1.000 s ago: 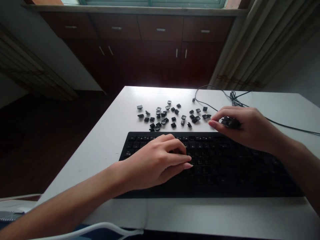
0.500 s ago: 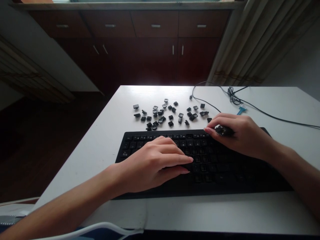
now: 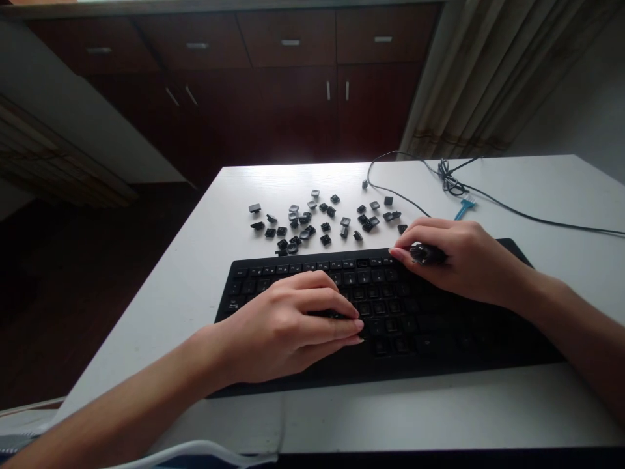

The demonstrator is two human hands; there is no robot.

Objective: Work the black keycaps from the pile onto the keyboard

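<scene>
A black keyboard [image 3: 312, 384] lies across the table, with bare sockets showing in its middle where keycaps are off. My left hand [image 3: 288, 326] rests over its left half, fingertips drawn together at the lower middle keys; anything between them is hidden. Above the upper right edge, my right hand [image 3: 469, 260] is closed round a black-handled tool [image 3: 428, 254]. The handle's end shows, but its tip is out of sight. Behind the keyboard several loose black keycaps [image 3: 325, 240] lie scattered, some upside down.
A blue brush-like tool [image 3: 463, 207] lies beyond my right hand. The black cable [image 3: 527, 218] runs across the right side of the white table [image 3: 161, 312], with a bundled loop near the back. Dark red cabinets [image 3: 293, 111] stand behind.
The view has shifted slightly, moving the table leftward. My left fingers have drawn closer together at the keys. The right hand keeps its grip on the tool above the keyboard.
</scene>
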